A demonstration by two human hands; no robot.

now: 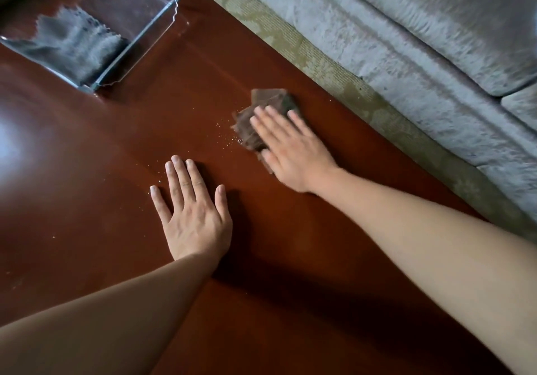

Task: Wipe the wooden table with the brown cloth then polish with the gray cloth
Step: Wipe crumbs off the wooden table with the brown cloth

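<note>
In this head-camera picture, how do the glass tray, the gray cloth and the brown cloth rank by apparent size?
1. glass tray, clearly largest
2. gray cloth
3. brown cloth, though the right hand hides part of it, so unsure.

Glossy reddish-brown worktop; brown cloth; gray cloth in clear tray; pale gray sofa; olive patterned rug.

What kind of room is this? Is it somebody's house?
Probably a living room in a home. A gray plush sofa sits right beside a low, glossy wooden table, with a patterned rug between them. That looks like a coffee table set-up.
</note>
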